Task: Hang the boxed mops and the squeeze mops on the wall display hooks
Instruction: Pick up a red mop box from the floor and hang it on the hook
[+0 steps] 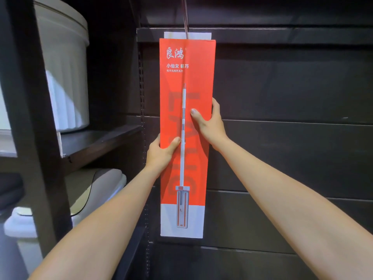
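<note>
1. While you hold the tall red-and-white cardboard mop box (184, 138) upright against the dark slatted wall panel (292, 87), its white tab sits at the thin metal hook (186, 17) at 12 o'clock.
2. Your left hand (161, 152) grips its left edge, your right hand (210, 122) its right edge, thumbs across the front.
3. Whether the tab is seated is unclear; check, then release.
4. White ceramic toilets (60, 77) stand at 9 o'clock, well apart.

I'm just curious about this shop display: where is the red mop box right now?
In the head view the red mop box stands upright at centre against the dark slatted wall, under a hook, gripped by the left hand and right hand.
</note>
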A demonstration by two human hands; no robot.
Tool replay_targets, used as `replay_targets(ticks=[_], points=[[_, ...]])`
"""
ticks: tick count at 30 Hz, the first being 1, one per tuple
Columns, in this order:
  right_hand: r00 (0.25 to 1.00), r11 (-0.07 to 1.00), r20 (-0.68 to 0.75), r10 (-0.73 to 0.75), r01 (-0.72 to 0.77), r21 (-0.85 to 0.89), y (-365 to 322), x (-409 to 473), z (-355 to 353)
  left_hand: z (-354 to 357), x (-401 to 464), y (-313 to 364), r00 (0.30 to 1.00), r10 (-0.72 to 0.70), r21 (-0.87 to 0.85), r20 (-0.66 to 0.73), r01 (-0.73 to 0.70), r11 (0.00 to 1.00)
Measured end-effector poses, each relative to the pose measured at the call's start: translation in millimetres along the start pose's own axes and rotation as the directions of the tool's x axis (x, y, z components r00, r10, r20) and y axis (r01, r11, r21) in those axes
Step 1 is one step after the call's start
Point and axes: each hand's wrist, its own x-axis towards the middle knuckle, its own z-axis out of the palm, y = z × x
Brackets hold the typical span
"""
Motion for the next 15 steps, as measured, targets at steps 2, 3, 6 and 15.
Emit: replay_targets(ticks=[2, 3, 6, 15], points=[[1.0, 1.0, 0.017, 0.012, -0.012, -0.026, -2, -1, -1, -1, 0, 2, 1.0, -0.001, 0.01, 0.011, 0.0, 1.0], [1.0, 0.999, 0.026, 0.016, -0.015, -0.043, -4, -3, -2, -2, 0, 3, 1.0, 0.0, 0.014, 0.014, 0.0, 1.0], [0.996, 0.986, 0.048, 0.078, -0.07, -0.153, -7, -15, -3, -1, -7, 6, 1.0, -0.017, 0.044, 0.012, 0.016, 0.999], [0.975, 0.757, -0.043, 0.219, -0.198, -0.623, 1, -125, -4, -16, -73, -4, 0.993, -0.082, 0.313, 0.083, 0.053, 0.948]])
